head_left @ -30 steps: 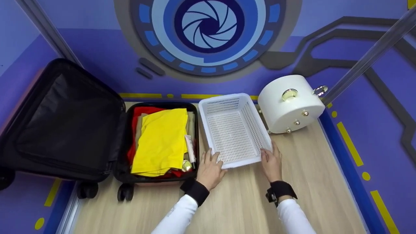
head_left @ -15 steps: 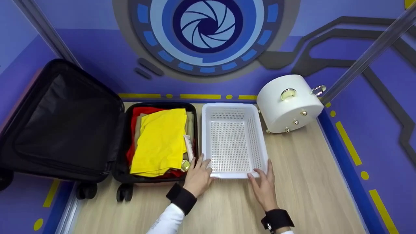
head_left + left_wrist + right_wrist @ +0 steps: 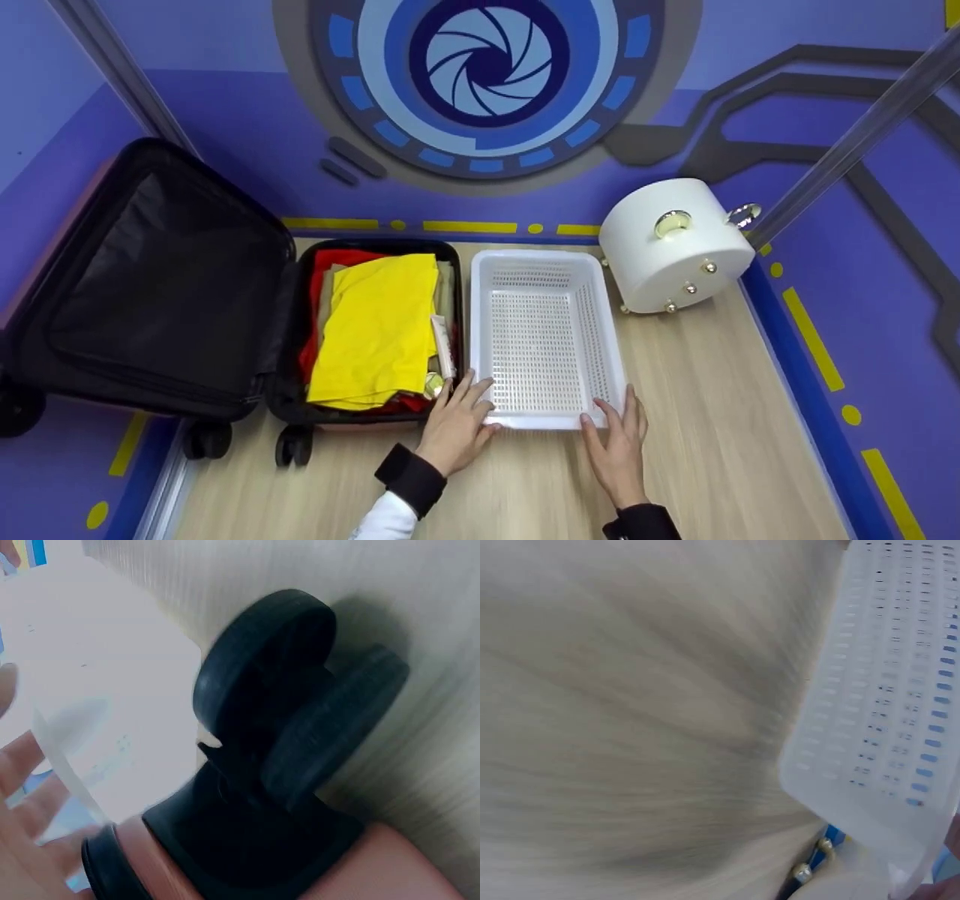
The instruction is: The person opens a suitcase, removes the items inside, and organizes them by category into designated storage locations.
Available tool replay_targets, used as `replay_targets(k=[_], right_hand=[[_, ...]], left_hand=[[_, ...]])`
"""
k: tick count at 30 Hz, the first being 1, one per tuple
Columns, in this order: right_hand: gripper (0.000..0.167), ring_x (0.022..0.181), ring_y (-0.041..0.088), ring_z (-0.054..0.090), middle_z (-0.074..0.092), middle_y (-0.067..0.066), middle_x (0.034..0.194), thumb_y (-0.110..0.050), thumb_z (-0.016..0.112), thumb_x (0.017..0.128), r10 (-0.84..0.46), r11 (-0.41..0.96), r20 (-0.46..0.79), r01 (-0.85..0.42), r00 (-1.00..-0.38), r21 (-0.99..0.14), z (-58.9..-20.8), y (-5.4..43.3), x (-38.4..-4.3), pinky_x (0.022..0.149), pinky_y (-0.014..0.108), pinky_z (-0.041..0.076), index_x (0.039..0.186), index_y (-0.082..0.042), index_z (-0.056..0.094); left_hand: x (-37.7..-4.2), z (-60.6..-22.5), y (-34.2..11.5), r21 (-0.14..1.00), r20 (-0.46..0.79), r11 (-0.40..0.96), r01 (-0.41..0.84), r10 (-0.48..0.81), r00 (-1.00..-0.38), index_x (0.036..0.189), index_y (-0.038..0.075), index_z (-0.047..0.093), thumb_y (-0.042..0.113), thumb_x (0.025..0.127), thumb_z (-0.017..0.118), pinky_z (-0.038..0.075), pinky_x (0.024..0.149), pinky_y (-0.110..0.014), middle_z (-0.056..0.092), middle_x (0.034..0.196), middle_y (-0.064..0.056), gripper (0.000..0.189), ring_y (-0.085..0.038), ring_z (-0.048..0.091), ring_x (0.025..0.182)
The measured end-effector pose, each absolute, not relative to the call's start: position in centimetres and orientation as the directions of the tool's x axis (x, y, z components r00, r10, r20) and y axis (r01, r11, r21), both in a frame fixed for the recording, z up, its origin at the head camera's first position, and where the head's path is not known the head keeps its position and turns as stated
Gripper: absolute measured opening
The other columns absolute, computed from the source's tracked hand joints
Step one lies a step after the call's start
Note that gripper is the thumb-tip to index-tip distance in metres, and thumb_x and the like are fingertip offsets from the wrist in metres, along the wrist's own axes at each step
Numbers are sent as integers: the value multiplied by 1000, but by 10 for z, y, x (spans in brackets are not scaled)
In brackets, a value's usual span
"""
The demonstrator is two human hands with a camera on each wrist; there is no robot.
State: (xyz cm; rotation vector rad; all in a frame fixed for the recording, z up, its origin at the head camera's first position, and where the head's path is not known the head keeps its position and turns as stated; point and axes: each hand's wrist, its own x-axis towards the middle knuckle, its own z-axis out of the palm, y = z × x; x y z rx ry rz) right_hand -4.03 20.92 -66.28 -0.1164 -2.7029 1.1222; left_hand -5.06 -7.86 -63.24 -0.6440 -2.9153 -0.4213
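A white perforated plastic basket (image 3: 536, 341) stands on the wooden table with nothing in it. My left hand (image 3: 454, 427) holds its front left corner, with the fingers over the rim. At the front right corner my right hand (image 3: 619, 450) grips the rim, thumb on the front edge and fingers along the side. The left wrist view shows the left fingers (image 3: 22, 761) against the basket, beside a black suitcase wheel (image 3: 262, 660). In the right wrist view the basket's slotted wall (image 3: 885, 705) shows, while most of the right hand is out of frame.
Left of the basket lies an open suitcase (image 3: 289, 330) holding a folded yellow cloth (image 3: 379, 330), red and khaki cloth, a white tube (image 3: 442, 345) and a small round item (image 3: 433, 385). A white rounded case (image 3: 667, 240) with metal rings stands at the back right, before the wall.
Both hands have drawn the basket towards me, and it has turned from slanted to nearly straight beside the suitcase. The suitcase and white case stay where they were.
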Motion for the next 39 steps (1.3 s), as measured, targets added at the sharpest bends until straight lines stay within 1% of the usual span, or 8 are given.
replay_targets(k=[9,15,21,26,31,33,36,39], right_hand=[[41,146,59,28,41,32,158,-12,73,92,37,660,418,-292,-908,-692,-637,171,-75,114,80,22,130,2,66],[42,138,50,45,55,27,147,-8,71,92,-142,602,453,-440,-880,-666,-617,121,-115,115,70,34,132,3,64],[46,134,41,56,57,22,147,-14,67,98,-301,551,268,-397,-915,-734,-596,61,-142,114,56,46,141,1,59],[54,120,37,66,58,25,143,-18,63,101,-432,509,40,-280,-901,-814,-590,18,-152,104,49,56,148,5,52],[63,115,36,70,63,28,140,-24,63,101,-458,536,-164,-124,-874,-835,-596,-8,-158,98,47,58,153,8,46],[66,120,38,69,62,29,141,-25,63,101,-436,544,-208,-72,-875,-836,-600,-16,-160,102,47,57,155,8,43],[70,136,41,59,55,30,151,-27,63,101,-391,546,-265,10,-882,-838,-602,-28,-163,114,49,48,158,7,39],[76,149,42,44,39,30,163,-29,62,99,-368,540,-294,55,-882,-840,-605,-39,-165,125,49,36,160,8,33]], left_hand=[[-77,-610,-137,408,283,847,340,237,-929,134,7,67,25,99,70,38,118,-67,53,156,-17,40,-43,48,146],[-113,-589,-201,482,240,852,202,94,-966,138,0,62,18,97,72,39,116,-67,50,156,-26,46,-48,48,143],[-144,-586,-252,515,-34,855,-68,-59,-998,149,-7,48,21,100,65,46,109,-63,41,158,-34,59,-53,52,136],[-155,-594,-276,450,-318,840,-304,-167,-933,160,-8,26,29,103,55,47,105,-66,31,158,-39,74,-57,52,130],[-161,-606,-283,462,-422,786,-410,-212,-882,163,-7,18,34,103,52,43,110,-64,35,154,-40,81,-56,49,134],[-162,-609,-284,483,-432,763,-429,-219,-875,162,-9,18,33,102,52,44,109,-60,39,151,-40,81,-53,51,131],[-163,-612,-288,493,-445,746,-447,-225,-867,150,-14,41,33,101,53,52,91,-47,56,130,-34,69,-41,62,105],[-162,-610,-292,489,-467,749,-448,-209,-859,135,-16,55,33,100,56,49,76,-37,63,109,-25,59,-29,58,83]])
